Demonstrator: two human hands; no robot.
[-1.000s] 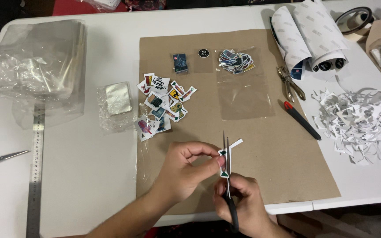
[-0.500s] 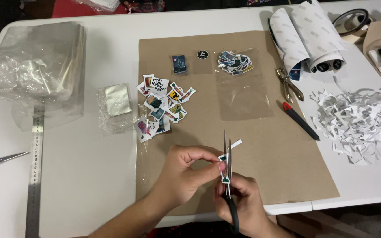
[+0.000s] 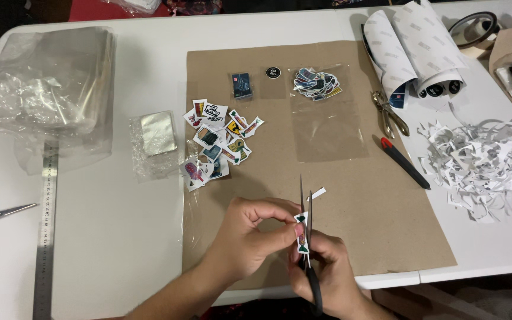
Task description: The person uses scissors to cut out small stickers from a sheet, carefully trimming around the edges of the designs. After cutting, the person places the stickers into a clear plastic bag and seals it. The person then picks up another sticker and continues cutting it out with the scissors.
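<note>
- left hand (image 3: 250, 237) low on the brown paper sheet (image 3: 380, 219), thumb and fingertips pinched shut on a small sticker (image 3: 300, 232), held upright between both hands
- right hand (image 3: 327, 272) just beside it, fingers curled closed through the black handles of the scissors (image 3: 304, 219), blades pointing up and away, slightly parted around the sticker's edge
- thin white paper strip (image 3: 317, 193) sticking out beside the blade tips
- heap of cut stickers (image 3: 217, 142) further up the sheet, left of centre
- clear bag (image 3: 327, 124) with more stickers at its top, right of the heap
- red-and-black knife (image 3: 404, 163) and gold scissors (image 3: 389, 112) at the sheet's right edge
- white paper scraps (image 3: 481, 163) piled far right on the table (image 3: 120, 249)
- steel ruler (image 3: 45, 225) lying far left
</note>
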